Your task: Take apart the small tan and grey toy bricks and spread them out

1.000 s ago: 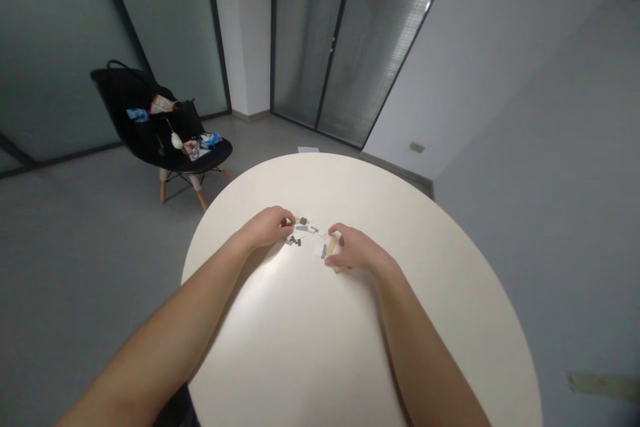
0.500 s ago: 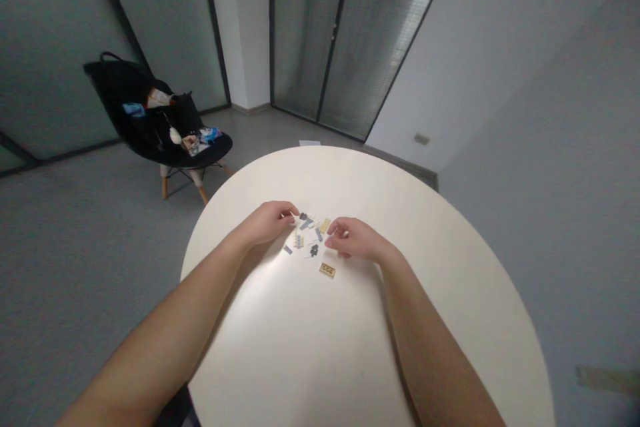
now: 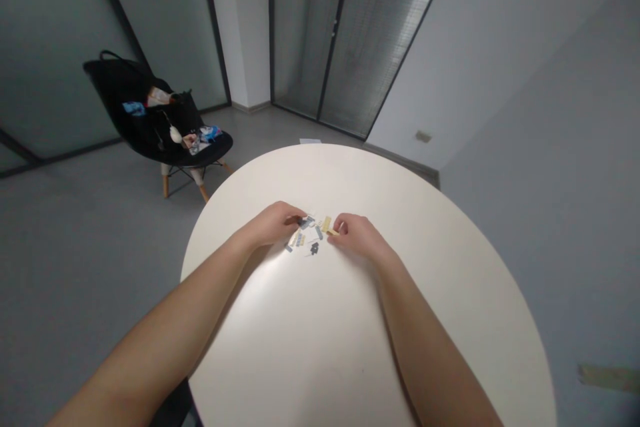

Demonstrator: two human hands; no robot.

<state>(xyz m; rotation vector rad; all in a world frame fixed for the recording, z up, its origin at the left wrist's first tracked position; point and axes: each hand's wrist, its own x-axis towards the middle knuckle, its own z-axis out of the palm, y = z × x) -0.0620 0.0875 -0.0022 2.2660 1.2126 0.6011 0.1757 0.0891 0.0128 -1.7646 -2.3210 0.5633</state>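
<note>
Small building-block pieces lie in a loose cluster on the white round table [image 3: 310, 347]. My right hand [image 3: 357, 233], at the cluster's right side, pinches a tan toy brick [image 3: 333, 232] between thumb and fingers. At the left side, my left hand [image 3: 277, 223] has its fingertips closed over grey pieces [image 3: 307, 222]; what they grip is partly hidden. Between the hands lie a yellow piece [image 3: 327, 222], a long grey piece [image 3: 319, 233] and pale yellow and grey bricks [image 3: 300, 239]. A dark grey piece [image 3: 314, 249] sits nearest to me.
Beyond the table at the left stands a black chair [image 3: 107, 90] with a black bag [image 3: 186, 112] and small packets on it. A pale wall [image 3: 490, 80] rises at the right, and glass panels [image 3: 310, 27] stand at the back.
My right hand has taken hold of the tan brick that lay at the near side of the cluster and lifted it beside the other pieces. My left hand has moved slightly right, onto the grey pieces.
</note>
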